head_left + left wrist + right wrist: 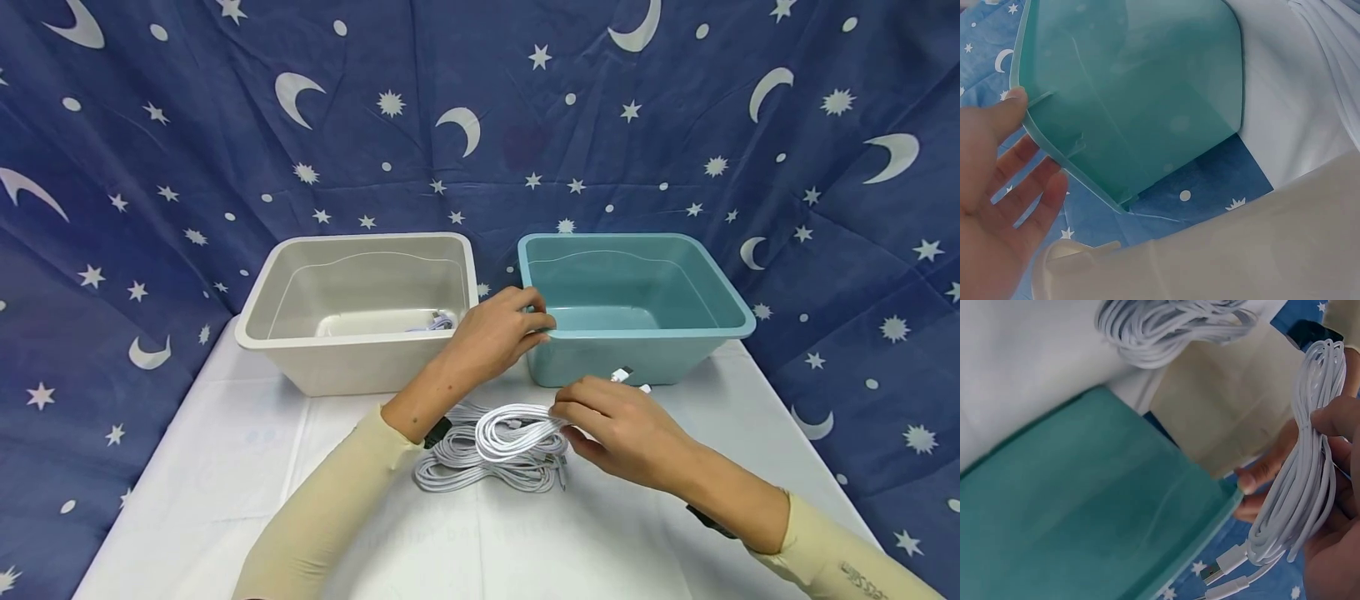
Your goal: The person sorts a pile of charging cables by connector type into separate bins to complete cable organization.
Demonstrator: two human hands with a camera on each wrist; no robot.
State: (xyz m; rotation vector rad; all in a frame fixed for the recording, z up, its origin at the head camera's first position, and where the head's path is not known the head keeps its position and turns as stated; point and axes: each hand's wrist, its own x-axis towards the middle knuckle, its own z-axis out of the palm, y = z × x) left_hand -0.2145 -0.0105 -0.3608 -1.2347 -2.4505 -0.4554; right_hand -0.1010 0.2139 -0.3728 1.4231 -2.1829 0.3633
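Note:
My right hand grips a coiled white USB cable round its middle, with its plugs hanging free at one end. Other coiled white cables lie in a pile on the table just below the held coil in the head view. At the near left corner of the teal bin, my left hand holds the rim. The left wrist view shows the thumb on that rim and the fingers across its edge.
A light grey bin stands left of the teal one, with a pale purple cable end inside. White cloth covers the table. Behind the bins hangs a blue curtain with moons and stars.

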